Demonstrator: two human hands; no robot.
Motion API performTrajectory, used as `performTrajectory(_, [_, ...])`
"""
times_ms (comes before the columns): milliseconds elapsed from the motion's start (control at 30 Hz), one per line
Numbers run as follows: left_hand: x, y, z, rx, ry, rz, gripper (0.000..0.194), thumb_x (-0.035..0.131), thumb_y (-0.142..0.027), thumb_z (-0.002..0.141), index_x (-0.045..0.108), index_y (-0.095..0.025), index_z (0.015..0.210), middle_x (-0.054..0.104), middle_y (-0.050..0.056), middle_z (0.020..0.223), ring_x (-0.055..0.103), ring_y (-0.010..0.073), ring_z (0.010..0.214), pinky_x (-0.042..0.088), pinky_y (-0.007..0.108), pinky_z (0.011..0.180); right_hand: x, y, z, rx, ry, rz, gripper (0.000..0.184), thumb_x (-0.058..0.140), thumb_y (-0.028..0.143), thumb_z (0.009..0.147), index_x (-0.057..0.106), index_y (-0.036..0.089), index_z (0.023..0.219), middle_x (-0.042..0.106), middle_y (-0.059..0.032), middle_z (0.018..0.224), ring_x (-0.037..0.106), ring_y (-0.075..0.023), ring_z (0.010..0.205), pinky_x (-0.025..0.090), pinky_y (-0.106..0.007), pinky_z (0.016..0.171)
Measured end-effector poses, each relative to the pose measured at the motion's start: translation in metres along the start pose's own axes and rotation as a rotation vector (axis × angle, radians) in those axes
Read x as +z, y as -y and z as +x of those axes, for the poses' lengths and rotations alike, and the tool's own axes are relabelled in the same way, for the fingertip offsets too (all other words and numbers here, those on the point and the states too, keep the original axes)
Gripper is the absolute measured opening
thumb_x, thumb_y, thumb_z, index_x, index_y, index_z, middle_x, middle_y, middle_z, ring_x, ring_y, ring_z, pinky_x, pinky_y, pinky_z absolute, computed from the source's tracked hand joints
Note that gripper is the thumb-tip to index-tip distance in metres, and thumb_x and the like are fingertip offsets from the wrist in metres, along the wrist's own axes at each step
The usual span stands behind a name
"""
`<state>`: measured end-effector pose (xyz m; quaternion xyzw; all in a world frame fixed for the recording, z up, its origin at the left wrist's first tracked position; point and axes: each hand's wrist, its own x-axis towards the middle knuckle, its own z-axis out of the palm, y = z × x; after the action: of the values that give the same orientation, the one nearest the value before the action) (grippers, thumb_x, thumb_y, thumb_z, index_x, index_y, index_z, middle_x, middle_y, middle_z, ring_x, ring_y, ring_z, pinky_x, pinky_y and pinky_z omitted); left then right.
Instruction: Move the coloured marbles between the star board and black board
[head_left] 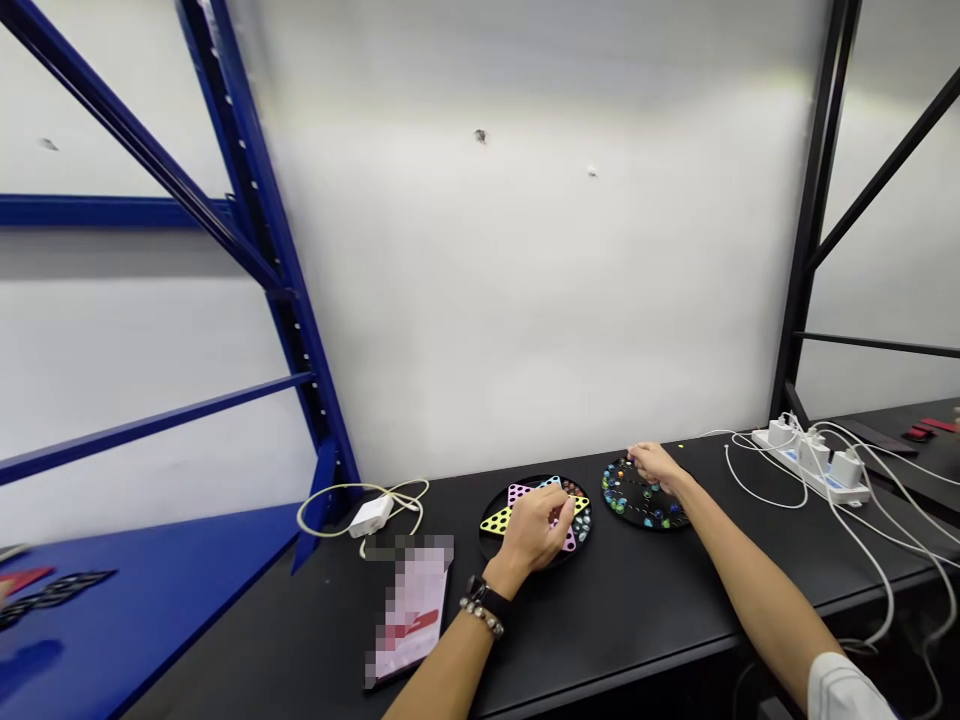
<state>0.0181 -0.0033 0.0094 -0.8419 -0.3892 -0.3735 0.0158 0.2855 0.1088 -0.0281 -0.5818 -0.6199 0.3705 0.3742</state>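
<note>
A round Chinese checkers board (pixel 496 523) with a coloured star of yellow, pink and blue points lies on the black table. My left hand (pixel 537 524) is curled closed over its middle and hides part of the star. Whether those fingers hold anything is hidden. Clear and brown marbles (pixel 583 524) sit in the board's right side. Right of it is a round black tray (pixel 634 517) with blue, green and orange marbles scattered around its rim. My right hand (pixel 655 464) pinches its fingers together at the tray's far edge; what is between them is too small to make out.
A phone (pixel 415 610) lies left of my left forearm, near a white charger (pixel 371 515) with a looped cable. To the right, a white power strip (pixel 814 468) trails several cables over the table edge. Blue and black shelf posts stand against the white wall.
</note>
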Motion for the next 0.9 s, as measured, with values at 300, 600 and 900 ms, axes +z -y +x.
performTrajectory(300, [-0.001,-0.001,0.001,-0.005,0.020,-0.001,0.040,0.036,-0.030,0.094,0.039,-0.020,0.056,0.044,-0.002,0.059,0.038,0.0112,0.055,0.029,0.026,0.057,0.041,0.014,-0.013,-0.210,-0.032,-0.568,0.020,0.042,0.030,0.094,0.061,0.022,0.094,0.067,-0.0055,0.094,0.059,-0.0179,0.088,0.035,-0.025,0.073])
performTrajectory(600, [-0.001,-0.002,0.001,-0.002,0.007,0.015,0.042,0.036,-0.030,0.095,0.044,-0.019,0.056,0.047,-0.001,0.060,0.040,0.0110,0.056,0.030,0.026,0.058,0.048,0.010,-0.016,-0.219,0.044,-0.722,0.023,0.041,0.034,0.096,0.060,0.022,0.101,0.067,-0.0083,0.101,0.059,-0.0221,0.099,0.034,-0.027,0.074])
performTrajectory(900, [-0.002,-0.002,0.001,0.003,-0.007,0.010,0.042,0.036,-0.030,0.095,0.044,-0.020,0.055,0.048,-0.001,0.060,0.041,0.0112,0.055,0.031,0.026,0.057,0.043,0.008,-0.010,-0.218,0.188,-0.665,0.023,0.051,0.036,0.091,0.063,0.019,0.102,0.068,-0.0092,0.102,0.061,-0.0215,0.099,0.037,-0.025,0.074])
